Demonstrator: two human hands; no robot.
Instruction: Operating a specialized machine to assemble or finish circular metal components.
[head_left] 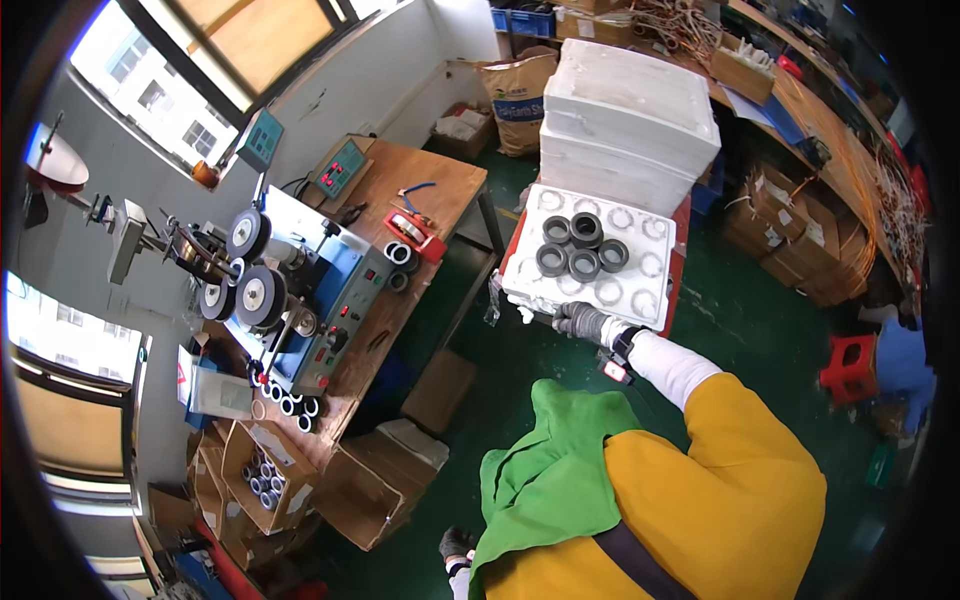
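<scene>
My right hand (582, 321), in a grey glove, is at the near edge of a white foam tray (520, 270). Its fingers are curled against that edge. Round recesses cover the tray, and several dark grey rings (584, 265) with pale inner rims sit bunched in its middle; one ring (586, 229) rests on top of others. Low beside my body hangs my left hand (457, 543), also gloved, its fingers curled in and nothing visible in them. It is away from the tray, nearest the floor and an open cardboard box (365, 490).
White foam blocks (625, 120) are stacked behind the tray. To the left, a wooden bench (440, 185) carries a blue machine with wheels (335, 310), a red tape dispenser (418, 236) and pliers (412, 195). Cardboard boxes (795, 230) and a red stool (848, 368) stand at right.
</scene>
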